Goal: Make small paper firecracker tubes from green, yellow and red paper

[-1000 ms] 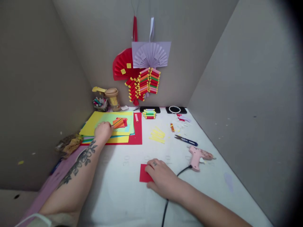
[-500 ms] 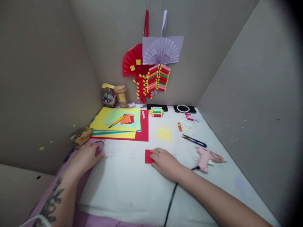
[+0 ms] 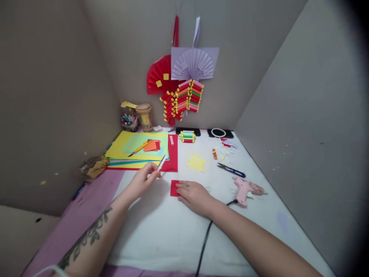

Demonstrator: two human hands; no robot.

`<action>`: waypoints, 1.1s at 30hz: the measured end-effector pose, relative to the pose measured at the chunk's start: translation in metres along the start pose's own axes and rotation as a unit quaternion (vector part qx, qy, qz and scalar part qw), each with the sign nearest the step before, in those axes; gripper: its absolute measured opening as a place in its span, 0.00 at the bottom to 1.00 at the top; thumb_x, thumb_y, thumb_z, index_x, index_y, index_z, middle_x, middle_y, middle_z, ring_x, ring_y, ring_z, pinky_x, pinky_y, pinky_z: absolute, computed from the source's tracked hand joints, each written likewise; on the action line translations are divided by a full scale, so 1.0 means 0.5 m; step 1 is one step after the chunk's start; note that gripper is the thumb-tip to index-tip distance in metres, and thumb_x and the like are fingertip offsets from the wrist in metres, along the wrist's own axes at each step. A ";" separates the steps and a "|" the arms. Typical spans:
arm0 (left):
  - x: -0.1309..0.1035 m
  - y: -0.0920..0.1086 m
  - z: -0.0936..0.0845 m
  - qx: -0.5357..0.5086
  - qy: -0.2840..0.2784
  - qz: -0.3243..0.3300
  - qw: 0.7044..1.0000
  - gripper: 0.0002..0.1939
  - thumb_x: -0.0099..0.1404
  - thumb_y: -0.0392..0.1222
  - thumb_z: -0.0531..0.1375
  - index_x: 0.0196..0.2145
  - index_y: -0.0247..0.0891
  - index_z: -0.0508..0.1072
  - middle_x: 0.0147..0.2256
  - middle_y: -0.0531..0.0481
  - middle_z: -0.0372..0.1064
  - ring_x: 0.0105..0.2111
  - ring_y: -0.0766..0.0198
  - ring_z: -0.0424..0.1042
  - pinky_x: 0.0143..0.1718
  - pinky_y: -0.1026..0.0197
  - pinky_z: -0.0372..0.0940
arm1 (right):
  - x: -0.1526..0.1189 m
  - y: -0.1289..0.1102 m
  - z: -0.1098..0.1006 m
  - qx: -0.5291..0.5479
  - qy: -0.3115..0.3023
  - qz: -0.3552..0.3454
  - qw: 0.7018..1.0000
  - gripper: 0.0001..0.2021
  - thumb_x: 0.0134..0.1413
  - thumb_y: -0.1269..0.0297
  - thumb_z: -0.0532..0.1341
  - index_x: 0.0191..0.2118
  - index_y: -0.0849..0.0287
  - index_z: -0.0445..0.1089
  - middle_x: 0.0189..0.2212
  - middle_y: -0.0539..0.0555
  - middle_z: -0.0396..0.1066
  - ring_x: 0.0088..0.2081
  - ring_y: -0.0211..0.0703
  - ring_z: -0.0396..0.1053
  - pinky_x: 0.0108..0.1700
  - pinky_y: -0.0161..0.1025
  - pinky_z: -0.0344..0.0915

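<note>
My right hand (image 3: 194, 195) lies on the white table cover with its fingertips on a small red paper piece (image 3: 174, 188), whose left part shows. To the left of it, my left hand (image 3: 144, 179) is raised above the table, its thumb and forefinger closed on a thin, light-coloured item (image 3: 162, 161), too small to name surely. That item points up and to the right, in front of the large red sheet (image 3: 173, 159). Beyond the hands lie thin yellow paper strips (image 3: 196, 162).
Stacked coloured sheets (image 3: 115, 148) carry a pencil (image 3: 140, 148) and small paper pieces. At right are thread snips (image 3: 231, 169) and a pink glue gun (image 3: 245, 188), its black cable (image 3: 205, 244) passing under my right forearm. Paper fans (image 3: 195, 63) hang on the back wall.
My left hand has moved right from the table's left side, now with the thin item in its fingers. The round item it touched is gone from there. My right hand remains on the red paper.
</note>
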State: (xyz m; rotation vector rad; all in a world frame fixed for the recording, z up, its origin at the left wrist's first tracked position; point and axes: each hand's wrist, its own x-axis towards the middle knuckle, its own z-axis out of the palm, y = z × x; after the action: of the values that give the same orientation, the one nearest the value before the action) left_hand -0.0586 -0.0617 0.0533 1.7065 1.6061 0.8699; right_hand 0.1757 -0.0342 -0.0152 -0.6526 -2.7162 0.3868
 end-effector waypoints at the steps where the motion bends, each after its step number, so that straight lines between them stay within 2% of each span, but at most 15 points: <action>1: 0.016 0.005 0.023 -0.013 -0.002 0.015 1.000 0.09 0.65 0.47 0.49 0.32 0.40 0.60 0.31 0.52 0.67 0.34 0.64 0.68 0.34 0.64 0.62 | 0.000 0.000 -0.004 0.015 0.015 0.010 1.000 0.10 0.59 0.62 0.56 0.40 0.60 0.71 0.45 0.59 0.73 0.50 0.48 0.68 0.52 0.45 0.63; 3: 0.038 0.008 0.063 -0.004 -0.012 0.043 0.999 0.08 0.65 0.46 0.50 0.31 0.40 0.60 0.30 0.53 0.65 0.32 0.65 0.66 0.33 0.64 0.61 | -0.002 0.001 -0.013 0.054 0.077 0.064 0.994 0.09 0.58 0.61 0.57 0.39 0.58 0.70 0.39 0.56 0.74 0.44 0.45 0.70 0.46 0.42 0.65; 5: 0.046 0.002 0.093 0.015 -0.018 0.061 0.998 0.07 0.65 0.45 0.49 0.32 0.40 0.60 0.31 0.52 0.65 0.32 0.65 0.65 0.33 0.64 0.61 | -0.003 0.008 -0.024 0.091 0.178 0.144 0.969 0.07 0.58 0.62 0.56 0.38 0.58 0.68 0.33 0.54 0.72 0.37 0.43 0.69 0.41 0.39 0.65; 7: 0.041 -0.007 0.114 0.034 -0.021 0.069 0.997 0.06 0.65 0.43 0.49 0.33 0.40 0.60 0.32 0.51 0.65 0.32 0.64 0.65 0.34 0.62 0.61 | -0.003 0.018 -0.032 0.114 0.268 0.199 0.936 0.06 0.58 0.63 0.55 0.39 0.57 0.66 0.32 0.54 0.70 0.34 0.41 0.68 0.39 0.38 0.65; 9: 0.031 -0.015 0.125 0.053 -0.036 0.076 0.995 0.05 0.65 0.42 0.49 0.33 0.40 0.60 0.31 0.50 0.66 0.32 0.62 0.66 0.36 0.61 0.61 | -0.001 0.031 -0.036 0.125 0.309 0.209 0.919 0.09 0.57 0.64 0.56 0.44 0.57 0.64 0.34 0.54 0.68 0.35 0.42 0.67 0.38 0.39 0.65; 12: 0.017 -0.018 0.130 0.052 -0.081 0.092 0.991 0.05 0.65 0.40 0.48 0.33 0.40 0.61 0.32 0.48 0.67 0.34 0.61 0.67 0.38 0.58 0.62 | 0.001 0.042 -0.035 0.132 0.300 0.190 0.925 0.18 0.57 0.66 0.56 0.54 0.55 0.60 0.41 0.56 0.67 0.40 0.43 0.67 0.42 0.42 0.66; 14: 0.014 -0.018 0.129 0.016 -0.102 0.103 0.989 0.05 0.65 0.39 0.48 0.33 0.40 0.62 0.34 0.47 0.69 0.36 0.60 0.68 0.40 0.58 0.62 | 0.001 0.041 -0.035 0.132 0.285 0.179 0.932 0.20 0.57 0.67 0.55 0.56 0.53 0.59 0.43 0.57 0.67 0.43 0.45 0.66 0.44 0.43 0.66; 17: 0.014 -0.021 0.124 -0.064 -0.128 0.123 0.982 0.05 0.66 0.39 0.48 0.34 0.40 0.61 0.41 0.44 0.69 0.43 0.60 0.68 0.45 0.58 0.62 | 0.002 0.029 -0.041 0.133 0.280 0.168 0.936 0.20 0.57 0.69 0.54 0.56 0.52 0.60 0.44 0.57 0.69 0.44 0.45 0.66 0.44 0.43 0.66; 22: 0.013 -0.028 0.109 -0.174 -0.169 0.141 0.960 0.07 0.69 0.42 0.47 0.35 0.39 0.61 0.46 0.41 0.68 0.49 0.59 0.66 0.50 0.55 0.60 | 0.018 0.010 -0.065 0.143 0.307 0.186 0.922 0.16 0.57 0.69 0.55 0.51 0.54 0.65 0.37 0.54 0.71 0.36 0.42 0.68 0.38 0.40 0.67; 25: 0.013 -0.025 0.099 -0.257 -0.207 0.127 0.935 0.11 0.68 0.47 0.50 0.36 0.37 0.62 0.44 0.41 0.68 0.47 0.57 0.66 0.47 0.55 0.61 | 0.028 0.006 -0.072 0.127 0.331 0.201 0.913 0.08 0.58 0.69 0.55 0.42 0.56 0.69 0.32 0.53 0.70 0.33 0.40 0.68 0.34 0.37 0.65; 27: 0.013 -0.021 0.093 -0.284 -0.226 0.111 0.925 0.16 0.67 0.52 0.51 0.38 0.35 0.64 0.41 0.42 0.68 0.43 0.57 0.67 0.43 0.57 0.62 | 0.030 0.004 -0.070 0.060 0.335 0.182 0.923 0.07 0.58 0.70 0.55 0.38 0.57 0.70 0.30 0.53 0.69 0.32 0.40 0.67 0.34 0.38 0.65; 30: 0.014 -0.013 0.087 -0.256 -0.231 0.097 0.934 0.20 0.67 0.54 0.50 0.41 0.35 0.68 0.37 0.45 0.68 0.37 0.61 0.67 0.40 0.60 0.61 | 0.026 -0.003 -0.062 -0.059 0.320 0.128 0.937 0.08 0.57 0.73 0.55 0.37 0.57 0.70 0.29 0.55 0.68 0.34 0.43 0.66 0.36 0.41 0.65; 33: 0.018 -0.010 0.084 -0.212 -0.210 0.097 0.950 0.18 0.67 0.51 0.50 0.38 0.35 0.71 0.34 0.47 0.68 0.35 0.63 0.66 0.39 0.62 0.61 | 0.021 -0.008 -0.055 -0.049 0.332 0.118 0.934 0.10 0.57 0.73 0.55 0.42 0.56 0.69 0.32 0.56 0.68 0.36 0.44 0.66 0.38 0.41 0.66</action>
State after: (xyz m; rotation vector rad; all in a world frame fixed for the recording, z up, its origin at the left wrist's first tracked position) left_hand -0.0272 -0.0529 0.0250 1.6128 0.9067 0.8047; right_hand 0.1753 -0.0274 0.0135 -0.9417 -2.0250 0.0581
